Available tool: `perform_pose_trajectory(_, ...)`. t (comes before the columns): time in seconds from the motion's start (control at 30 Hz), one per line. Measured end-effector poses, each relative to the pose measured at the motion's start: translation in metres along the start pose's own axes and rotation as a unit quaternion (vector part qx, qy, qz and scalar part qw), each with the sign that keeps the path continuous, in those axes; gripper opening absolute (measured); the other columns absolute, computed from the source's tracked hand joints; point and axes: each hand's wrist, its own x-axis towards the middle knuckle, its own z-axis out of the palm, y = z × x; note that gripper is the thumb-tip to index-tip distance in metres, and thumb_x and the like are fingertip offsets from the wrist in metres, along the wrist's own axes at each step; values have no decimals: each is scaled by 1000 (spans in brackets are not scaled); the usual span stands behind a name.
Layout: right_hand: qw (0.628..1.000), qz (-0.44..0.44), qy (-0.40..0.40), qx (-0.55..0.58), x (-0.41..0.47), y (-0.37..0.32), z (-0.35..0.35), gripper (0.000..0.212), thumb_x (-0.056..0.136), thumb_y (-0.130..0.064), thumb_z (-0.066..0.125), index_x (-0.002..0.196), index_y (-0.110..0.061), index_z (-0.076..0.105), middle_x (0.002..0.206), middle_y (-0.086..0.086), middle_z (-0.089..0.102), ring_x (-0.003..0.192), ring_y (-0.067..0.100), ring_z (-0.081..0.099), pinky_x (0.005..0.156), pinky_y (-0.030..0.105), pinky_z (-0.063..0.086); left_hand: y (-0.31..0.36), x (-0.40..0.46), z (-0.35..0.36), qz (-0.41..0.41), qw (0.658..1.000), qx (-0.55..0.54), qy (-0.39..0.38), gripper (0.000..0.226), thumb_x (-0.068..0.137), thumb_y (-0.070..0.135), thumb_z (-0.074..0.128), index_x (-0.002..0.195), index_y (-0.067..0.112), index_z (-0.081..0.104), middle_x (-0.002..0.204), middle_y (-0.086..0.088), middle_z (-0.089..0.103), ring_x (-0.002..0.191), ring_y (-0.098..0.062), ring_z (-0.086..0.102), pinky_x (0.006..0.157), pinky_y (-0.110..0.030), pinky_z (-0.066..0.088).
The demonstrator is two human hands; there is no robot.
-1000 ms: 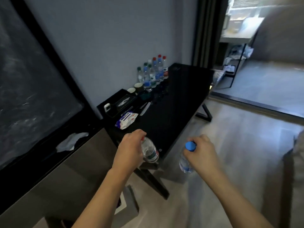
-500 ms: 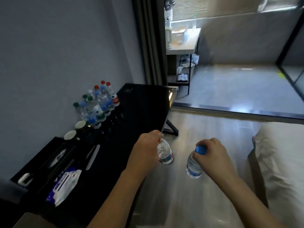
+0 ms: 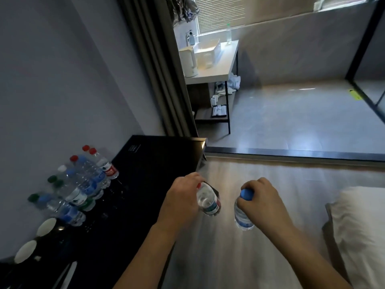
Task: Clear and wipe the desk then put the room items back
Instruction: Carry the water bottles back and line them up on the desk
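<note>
Head view: left hand [image 3: 180, 202] grips red-capped bottle [image 3: 208, 202]; right hand [image 3: 263, 202] grips blue-capped bottle [image 3: 242, 215] below it.

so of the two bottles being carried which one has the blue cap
The bottle in the right hand, the blue-capped bottle. The bottle in the left hand shows a red cap.

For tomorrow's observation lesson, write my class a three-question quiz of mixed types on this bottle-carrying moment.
1. True or false: the left hand holds a bottle with a blue cap.
2. Multiple choice: the cluster of bottles stands on the black desk A) along the wall side B) at the front edge C) on the floor.
3. Fill in: the right hand grips the blue-capped bottle by its ____.

Key: 1 false, the left hand's red-capped bottle shows red at the cap; 2 A; 3 cap.
</note>
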Motion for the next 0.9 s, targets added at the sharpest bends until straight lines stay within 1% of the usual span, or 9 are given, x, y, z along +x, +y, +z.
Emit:
perform_pose_trajectory(0.07,1000,-4,-8,3,39,1,-7,15,80,-21,69,91,-25,60,97,-8,47,77,10,53,72,23,44,-8,33,7,-7,1000,8,9,32,87,8,63,118,13,65,118,3,64,104,-13,59,93,-27,51)
perform_pose_trajectory(0.13,1000,-8,-15,3,79,-1,-10,17,80,-23,70,93,-25,58,99,-8,46,77,10,53,73,23,44,-16,66,13,-17,999,14,31,33,86,2,64,117,12,66,118,4,64,104,-12,59,93,-20,48)
perform_pose_trajectory(0.3,999,-15,-30,-1,171,-5,3,19,81,-22,70,97,-21,59,100,-4,48,82,11,51,75,26,43,-49,140,34,-22,999,23,30,34,85,-2,62,116,11,66,118,2,65,104,-14,58,93,-23,48)
perform_pose_trajectory(0.5,997,-46,-61,-23,284,-25,36,19,80,-21,70,97,-17,64,100,-2,52,82,12,52,73,23,42,-119,229,53,-41,998,15,48,33,88,2,62,118,14,66,121,5,63,108,-11,57,97,-22,47)
perform_pose_trajectory(0.6,993,-80,-78,-42,342,-48,43,22,81,-21,71,101,-16,64,100,-2,50,85,13,52,75,25,46,-157,266,53,-73,995,11,73,32,89,2,61,118,15,66,122,6,63,108,-10,56,97,-21,45)
perform_pose_trajectory(0.7,987,-119,-92,-53,391,-70,56,23,81,-21,72,102,-17,64,99,-5,48,82,10,50,75,22,43,-190,288,50,-107,990,15,94,29,91,3,58,116,17,65,122,9,62,106,-9,54,95,-23,46)
perform_pose_trajectory(0.77,982,-139,-115,-60,424,-84,74,26,81,-21,72,105,-17,65,101,-6,47,84,9,48,76,23,42,-211,297,47,-130,986,18,104,28,93,5,56,116,17,65,122,11,61,106,-8,53,94,-21,45)
perform_pose_trajectory(0.83,974,-164,-141,-68,456,-99,97,27,80,-20,71,106,-17,65,101,-4,47,84,12,48,76,24,40,-233,305,44,-163,979,25,117,28,93,7,53,117,16,65,122,10,61,105,-9,53,93,-18,43)
perform_pose_trajectory(0.9,962,-191,-182,-74,486,-116,123,28,81,-19,69,108,-16,65,103,-2,46,86,16,50,77,26,39,-253,311,41,-197,972,44,124,29,92,7,53,118,17,64,123,9,61,104,-9,53,92,-9,37)
